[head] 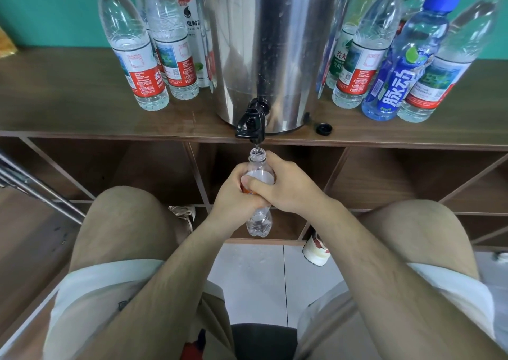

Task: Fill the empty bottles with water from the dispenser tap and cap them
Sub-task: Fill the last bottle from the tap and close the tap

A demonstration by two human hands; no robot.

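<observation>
A steel water dispenser (264,43) stands on a wooden shelf top (68,106), its black tap (251,124) hanging over the front edge. Below the tap I hold a clear uncapped bottle (257,222) upright, its open mouth right under the spout, with a thin stream of water running in. My left hand (233,194) and my right hand (286,186) both grip the bottle's middle, fingers curled around it. A loose black cap (323,128) lies on the shelf top beside the dispenser's base.
Capped bottles with red lids (134,51) stand left of the dispenser; more bottles, one blue with a blue cap (404,65), stand to its right. Open shelf compartments (384,178) lie below the top. My knees flank the bottle; shoes rest on the tiled floor.
</observation>
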